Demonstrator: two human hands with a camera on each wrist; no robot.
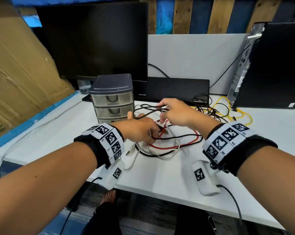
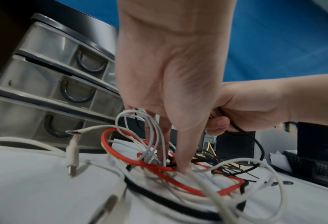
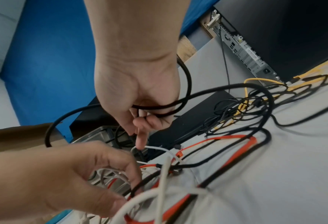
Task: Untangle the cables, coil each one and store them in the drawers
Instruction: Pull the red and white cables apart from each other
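Note:
A tangle of red (image 1: 185, 145), white (image 1: 168, 153) and black cables lies on the white table (image 1: 160, 180), in front of a small three-drawer unit (image 1: 112, 99) whose drawers are closed. My left hand (image 1: 140, 131) reaches down into the tangle. Its fingertips (image 2: 180, 166) are buried among the red cable (image 2: 159, 166) and white loops (image 2: 140, 121), and they seem to pinch them. My right hand (image 1: 175, 112) hovers just behind and grips loops of a thick black cable (image 3: 217, 91) in curled fingers, with its index finger (image 3: 141, 139) pointing down at a white strand.
A second heap of thin black and yellow cables (image 1: 241, 114) lies to the right by the computer tower (image 1: 270, 65). A monitor (image 1: 95, 39) and a black keyboard (image 1: 177, 89) stand behind. Cardboard (image 1: 16, 73) leans at the left. The table's front edge is near my wrists.

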